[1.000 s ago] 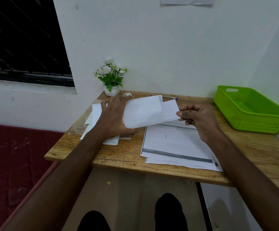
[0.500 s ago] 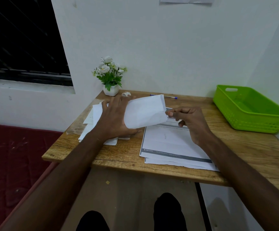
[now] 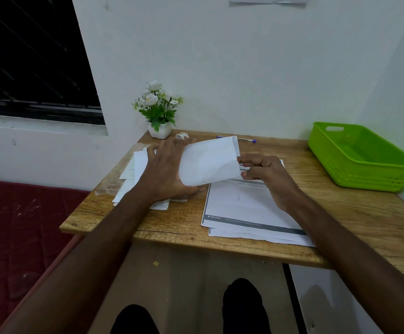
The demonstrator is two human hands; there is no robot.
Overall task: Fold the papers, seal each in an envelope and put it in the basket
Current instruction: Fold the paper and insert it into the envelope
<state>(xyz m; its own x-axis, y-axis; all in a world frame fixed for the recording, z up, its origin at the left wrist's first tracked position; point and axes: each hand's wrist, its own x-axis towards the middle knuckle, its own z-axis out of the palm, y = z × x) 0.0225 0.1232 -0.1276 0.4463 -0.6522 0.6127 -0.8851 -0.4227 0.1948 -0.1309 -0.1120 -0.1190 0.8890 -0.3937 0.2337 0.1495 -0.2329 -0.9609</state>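
Left hand point(image 3: 164, 168) grips the envelope point(image 3: 209, 161) above the desk point(image 3: 355, 213), thumb curled under its near edge. Right hand point(image 3: 266, 174), fingers curled, pinches at the envelope's open right edge. Flat papers point(image 3: 244, 208) lie below, overhanging the desk's front edge. Bare wood separates them from the basket point(image 3: 362, 155) at the right edge.

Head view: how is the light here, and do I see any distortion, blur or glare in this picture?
Head view: the light is dim and even, with a greenish tint on the wall beside the green basket; the window is fully dark; wide-angle distortion bends the wall edges and stretches both forearms; the small print on the printed sheets is too soft to read; no strong glare shows.
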